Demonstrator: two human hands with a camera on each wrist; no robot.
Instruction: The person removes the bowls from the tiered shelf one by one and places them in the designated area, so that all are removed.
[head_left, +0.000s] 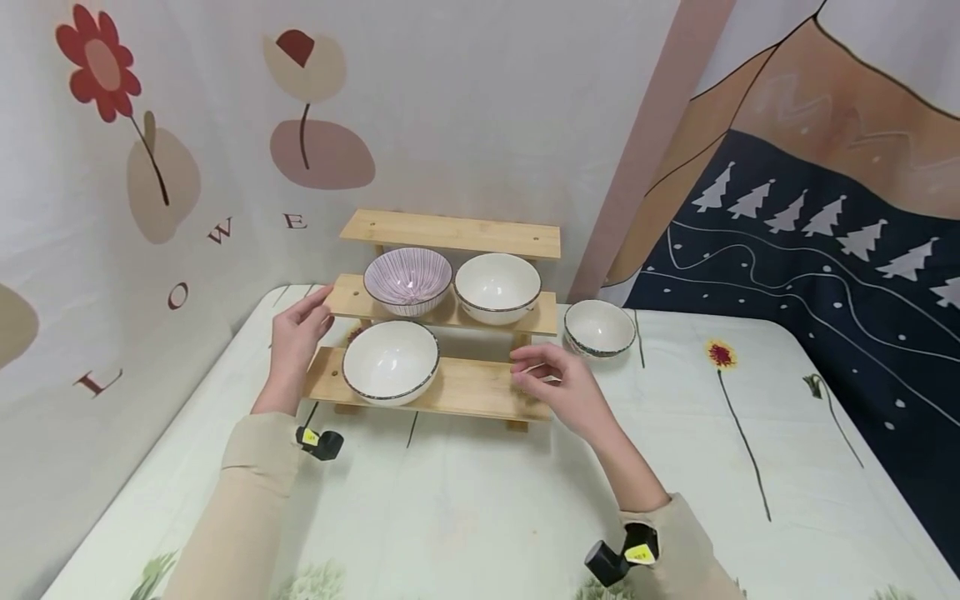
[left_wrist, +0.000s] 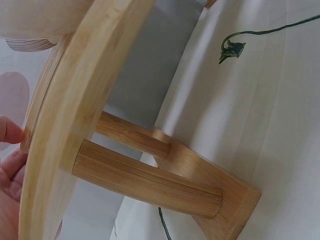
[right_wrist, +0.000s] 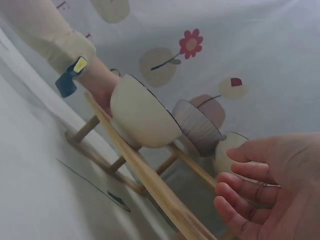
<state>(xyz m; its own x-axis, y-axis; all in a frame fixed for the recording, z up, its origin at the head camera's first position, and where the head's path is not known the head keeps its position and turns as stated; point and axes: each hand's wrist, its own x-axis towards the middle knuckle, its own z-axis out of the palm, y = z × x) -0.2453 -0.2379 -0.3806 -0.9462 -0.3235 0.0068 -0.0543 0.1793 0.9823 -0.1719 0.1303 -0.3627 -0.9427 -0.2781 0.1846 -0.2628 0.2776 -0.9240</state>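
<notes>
Three bowls point(head_left: 391, 362) on rack point(head_left: 483, 387), another bowl point(head_left: 600, 327) right

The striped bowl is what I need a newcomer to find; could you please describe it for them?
Start in the head view with the three-tier wooden stand. On its middle shelf, the striped bowl is the left one of a pair. Thin purple lines run down its inside, whereas the white bowl to its right and the bottom-shelf bowl are plain white inside.

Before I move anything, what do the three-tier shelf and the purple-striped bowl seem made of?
Three-tier shelf: wood, probably bamboo, smooth finish; fine pale grain shows. Purple-striped bowl: probably glazed ceramic; its inside shines, though glossy plastic cannot be excluded.
</notes>
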